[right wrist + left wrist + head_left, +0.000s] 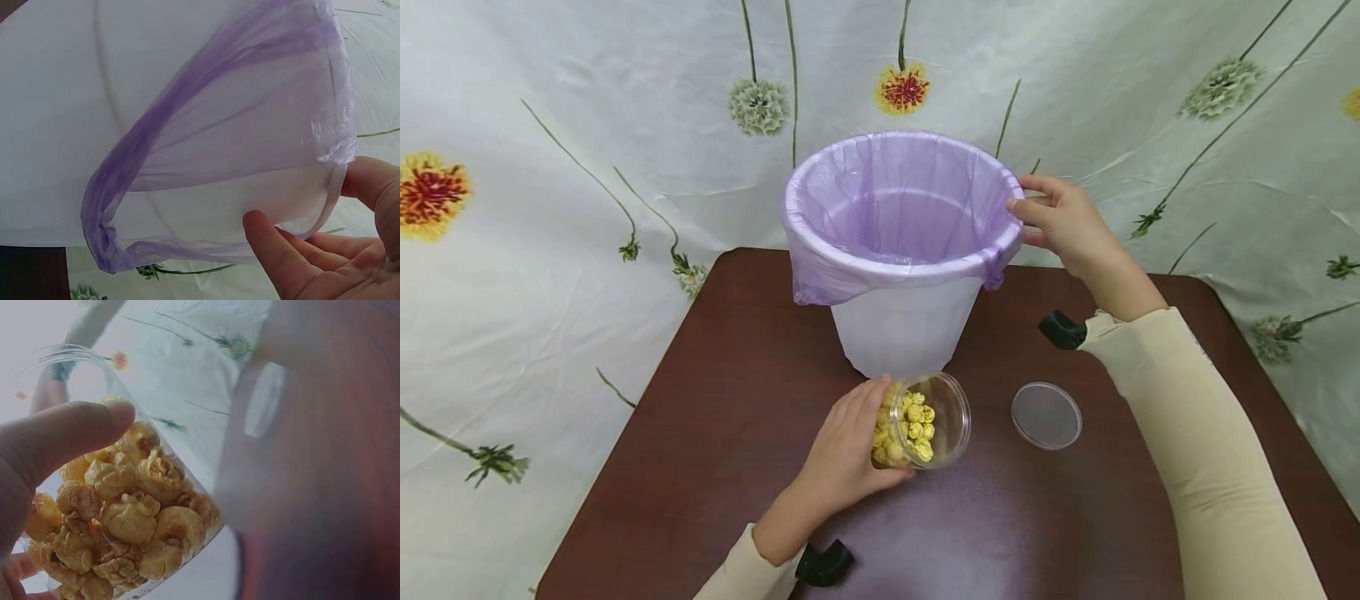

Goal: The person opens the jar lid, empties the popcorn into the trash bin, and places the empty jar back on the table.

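A clear plastic jar (953, 414), partly filled with yellow popcorn (917, 427), lies tilted in my left hand (838, 446), its open mouth toward the right. In the left wrist view the thumb (75, 428) presses across the jar's side, over the popcorn pieces. My right hand (1066, 223) grips the right rim of a white trash can (898, 325), thumb and fingers on either side of it. A thin purple trash bag (827, 279) lines the can and folds over its rim. The right wrist view shows the bag's loose edge (112, 212) hanging along the outside.
A round clear lid (1047, 417) lies on the dark brown table (722, 433), right of the jar. The can stands toward the table's back edge, before a white flowered cloth (625, 100). Black wrist devices (824, 564) jut from both sleeves.
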`<act>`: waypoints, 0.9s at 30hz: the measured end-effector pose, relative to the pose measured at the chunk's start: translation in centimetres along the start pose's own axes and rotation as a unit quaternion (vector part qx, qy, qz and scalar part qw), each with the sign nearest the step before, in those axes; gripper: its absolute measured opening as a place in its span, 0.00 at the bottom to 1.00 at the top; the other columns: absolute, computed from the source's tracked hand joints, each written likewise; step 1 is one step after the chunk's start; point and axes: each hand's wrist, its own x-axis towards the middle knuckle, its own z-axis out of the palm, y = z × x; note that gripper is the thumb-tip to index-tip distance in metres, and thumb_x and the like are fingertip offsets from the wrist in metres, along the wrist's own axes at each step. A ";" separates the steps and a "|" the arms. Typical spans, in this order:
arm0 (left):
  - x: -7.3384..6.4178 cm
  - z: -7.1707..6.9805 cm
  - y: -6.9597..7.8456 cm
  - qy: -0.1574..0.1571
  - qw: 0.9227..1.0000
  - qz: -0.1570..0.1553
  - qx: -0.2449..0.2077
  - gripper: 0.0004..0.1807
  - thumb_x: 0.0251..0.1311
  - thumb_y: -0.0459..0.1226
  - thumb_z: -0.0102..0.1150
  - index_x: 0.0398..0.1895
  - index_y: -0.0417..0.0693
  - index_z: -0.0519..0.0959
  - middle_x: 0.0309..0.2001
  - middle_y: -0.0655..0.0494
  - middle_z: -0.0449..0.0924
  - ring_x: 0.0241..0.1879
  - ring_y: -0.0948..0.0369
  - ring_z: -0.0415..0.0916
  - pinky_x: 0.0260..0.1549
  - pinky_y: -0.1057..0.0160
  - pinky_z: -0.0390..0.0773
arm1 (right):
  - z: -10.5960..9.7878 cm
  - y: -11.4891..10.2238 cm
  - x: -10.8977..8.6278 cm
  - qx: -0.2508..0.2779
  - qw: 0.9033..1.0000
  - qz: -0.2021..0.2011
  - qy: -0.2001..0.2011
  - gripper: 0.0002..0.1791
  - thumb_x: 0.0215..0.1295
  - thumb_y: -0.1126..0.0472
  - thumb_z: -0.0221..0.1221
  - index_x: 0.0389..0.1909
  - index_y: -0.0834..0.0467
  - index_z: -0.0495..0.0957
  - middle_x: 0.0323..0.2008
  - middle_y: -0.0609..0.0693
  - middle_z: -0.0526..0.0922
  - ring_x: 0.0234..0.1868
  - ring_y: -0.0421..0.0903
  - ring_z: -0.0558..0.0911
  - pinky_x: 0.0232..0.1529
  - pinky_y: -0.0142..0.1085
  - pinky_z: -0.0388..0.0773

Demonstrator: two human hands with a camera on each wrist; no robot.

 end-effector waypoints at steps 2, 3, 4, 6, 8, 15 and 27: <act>0.4 -1.0 0.2 0.007 1.000 -0.002 -0.013 0.59 0.24 0.52 0.74 0.62 0.35 0.56 0.56 0.43 0.64 0.57 0.50 0.60 0.54 0.51 0.62 | 0.1 0.0 0.0 0.012 1.000 0.000 -0.002 0.33 0.60 0.64 0.55 0.65 0.65 0.55 0.42 0.55 0.70 0.36 0.40 0.78 0.36 0.28 0.76; 0.6 -1.6 0.2 0.011 1.000 -0.004 -0.019 0.60 0.24 0.52 0.74 0.63 0.35 0.56 0.57 0.44 0.64 0.58 0.51 0.60 0.54 0.51 0.62 | 0.1 0.0 0.0 0.011 1.000 0.000 -0.001 0.33 0.60 0.64 0.55 0.65 0.64 0.55 0.42 0.55 0.70 0.35 0.40 0.78 0.35 0.28 0.76; 0.8 -2.4 0.3 0.017 1.000 -0.004 -0.026 0.60 0.24 0.53 0.74 0.63 0.36 0.55 0.58 0.44 0.64 0.59 0.51 0.59 0.55 0.51 0.61 | 0.1 0.0 0.0 0.012 1.000 0.000 0.000 0.32 0.60 0.64 0.55 0.65 0.64 0.55 0.42 0.55 0.71 0.35 0.39 0.78 0.35 0.28 0.76; 1.3 -3.8 0.6 0.032 0.999 -0.001 -0.041 0.60 0.24 0.53 0.74 0.64 0.37 0.55 0.59 0.45 0.62 0.59 0.52 0.59 0.55 0.51 0.60 | 0.2 0.0 0.1 0.010 1.000 0.000 0.003 0.32 0.60 0.64 0.55 0.64 0.64 0.56 0.42 0.54 0.71 0.35 0.39 0.78 0.35 0.28 0.76; 1.8 -5.4 0.8 0.046 0.997 0.000 -0.059 0.60 0.27 0.56 0.72 0.64 0.38 0.54 0.60 0.46 0.62 0.59 0.52 0.59 0.55 0.52 0.60 | 0.2 0.0 0.1 0.008 1.000 0.000 0.003 0.32 0.60 0.64 0.55 0.64 0.64 0.56 0.42 0.54 0.71 0.35 0.39 0.78 0.35 0.28 0.76; 3.6 -9.3 1.9 0.119 0.985 0.009 -0.122 0.58 0.35 0.62 0.64 0.64 0.34 0.55 0.60 0.45 0.61 0.57 0.50 0.60 0.54 0.56 0.60 | 0.1 0.2 0.0 0.010 1.000 0.005 0.004 0.33 0.60 0.64 0.56 0.65 0.63 0.55 0.44 0.55 0.71 0.36 0.39 0.78 0.36 0.28 0.76; 8.1 -12.2 2.4 0.239 0.947 0.072 -0.203 0.58 0.34 0.55 0.68 0.58 0.23 0.51 0.57 0.37 0.62 0.55 0.45 0.61 0.55 0.53 0.60 | 0.0 0.2 0.0 0.014 1.000 -0.002 0.000 0.33 0.59 0.62 0.57 0.64 0.63 0.57 0.43 0.54 0.71 0.36 0.41 0.78 0.37 0.29 0.76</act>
